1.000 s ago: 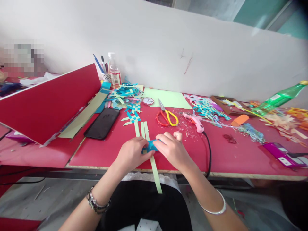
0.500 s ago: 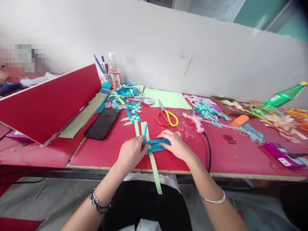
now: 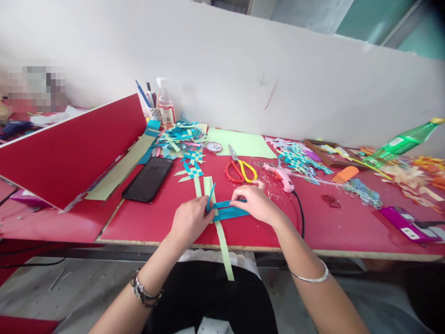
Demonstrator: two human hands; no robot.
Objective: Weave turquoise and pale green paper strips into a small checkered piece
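My left hand (image 3: 193,214) is closed on the crossing of blue paper strips (image 3: 229,213) and pale green paper strips (image 3: 224,248), near the table's front edge. One blue end sticks up beside its thumb. To the right, my right hand (image 3: 253,199) pinches the far end of the upper blue strip between thumb and fingertips. The lower blue strip runs alongside under that hand. One green strip hangs over the table edge onto the lap, while others reach away beyond my left hand. The place where the strips cross is partly hidden by my left fingers.
Scissors (image 3: 239,168) and a pink glue gun (image 3: 283,177) lie just beyond my hands. A black phone (image 3: 148,180) is at left, near a red board (image 3: 79,148). Woven paper pieces (image 3: 184,134) are heaped behind. A green bottle (image 3: 399,144) leans at right.
My right hand has shifted slightly, its fingers drawing together on the upper blue strip. The upright blue end by my left thumb leans a little more to the right.
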